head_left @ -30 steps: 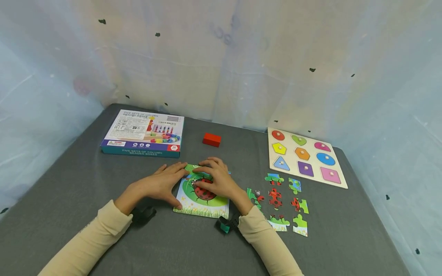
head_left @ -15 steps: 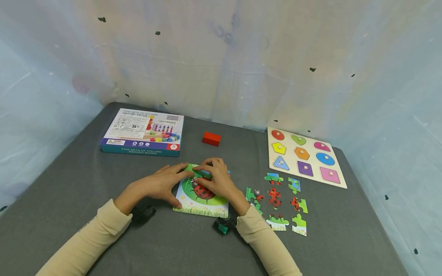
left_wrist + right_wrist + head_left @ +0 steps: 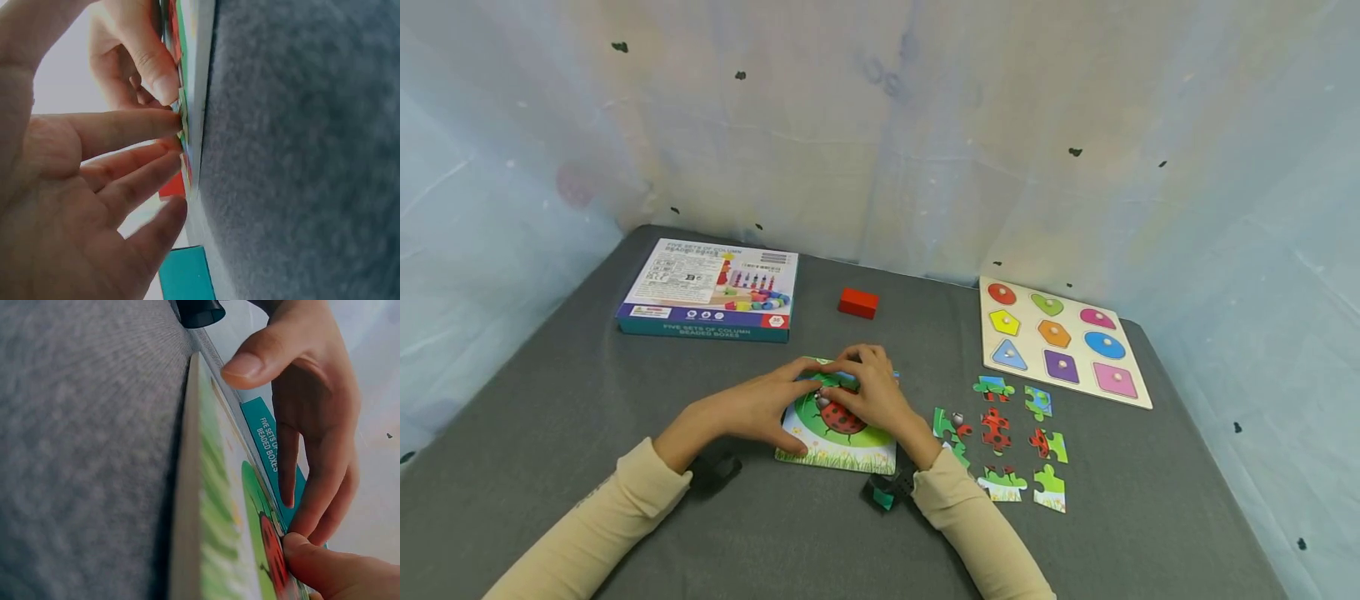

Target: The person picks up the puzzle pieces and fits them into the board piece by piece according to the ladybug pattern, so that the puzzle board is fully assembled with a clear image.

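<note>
Left grip [image 3: 752, 407]: released, fingers extended, tips at the board's far-left part.
Right grip [image 3: 874, 392]: bent over the board; can't tell whether it pinches anything.
Board [image 3: 850, 458]: flat on the counter [image 3: 790, 542], nearly square, rightward from left grip, beneath right grip.
Pieces [image 3: 996, 429]: right of board, nearer right grip.

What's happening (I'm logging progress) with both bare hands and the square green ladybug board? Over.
Left hand: fingers extended over ladybug board, left side. Right hand: thumb at red ladybug picture; pinch unclear. Board flat on grey tabletop; hands cover part.
</note>
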Motion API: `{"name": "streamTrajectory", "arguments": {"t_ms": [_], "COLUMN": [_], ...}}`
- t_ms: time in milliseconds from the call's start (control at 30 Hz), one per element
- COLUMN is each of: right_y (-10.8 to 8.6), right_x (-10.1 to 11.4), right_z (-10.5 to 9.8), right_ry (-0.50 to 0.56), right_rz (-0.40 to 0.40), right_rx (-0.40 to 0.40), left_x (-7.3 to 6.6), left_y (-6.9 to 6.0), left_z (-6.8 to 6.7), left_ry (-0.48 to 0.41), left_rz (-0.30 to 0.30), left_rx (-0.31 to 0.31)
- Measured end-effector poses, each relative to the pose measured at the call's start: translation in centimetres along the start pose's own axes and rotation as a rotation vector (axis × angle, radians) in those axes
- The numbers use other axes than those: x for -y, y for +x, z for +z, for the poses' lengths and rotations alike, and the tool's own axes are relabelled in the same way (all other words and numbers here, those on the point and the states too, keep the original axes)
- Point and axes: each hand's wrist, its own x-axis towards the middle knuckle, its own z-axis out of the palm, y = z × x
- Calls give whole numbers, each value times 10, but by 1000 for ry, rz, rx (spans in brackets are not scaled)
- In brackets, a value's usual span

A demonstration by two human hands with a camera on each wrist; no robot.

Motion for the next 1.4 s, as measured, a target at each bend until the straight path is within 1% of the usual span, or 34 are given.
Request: {"name": "streamTrajectory", "arguments": {"t_ms": [100,200,300,400,500,600,667,733,867,933,1000,1100,1200,1300,1400], "right_y": [0,-1,-1,-2,0,2,2,0,-9,-15,-21,-34,-48,-62,-72], "right_x": [0,2,5,10,16,19,20,20,16,13,10,2,-10,-21,-33], "right_z": [1,2,0,-6,-15,-25,-33,-39,-51,-56,-62,-73,-87,-102,-118], "right_ry": [-11,-34,-60,-87,-116,-134,-129,-109,-46,-25,-9,-6,-7,-2,1], "right_rz": [-7,-3,19,46,66,63,51,30,-14,-33,-38,-31,-9,33,54], "right_rx": [-4,-2,24,87,178,258,283,281,232,203,181,160,155,150,135], "left_x": [0,0,0,0,1,2,1,1,0,0,-1,-1,-2,-2,-1], "left_y": [1,1,0,0,0,1,1,2,3,3,4,5,6,6,5], "left_z": [3,5,7,8,8,8,8,8,8,8,8,8,8,8,8], "left_ry": [-11,-5,2,6,14,23,31,42,57,53,39,29,25,18,15], "left_rz": [-8,-4,-2,-6,-9,-11,-5,11,40,38,19,3,10,21,22], "left_rx": [1,-6,-6,4,6,3,-4,-18,-40,-38,-26,-18,-27,-35,-33]}}
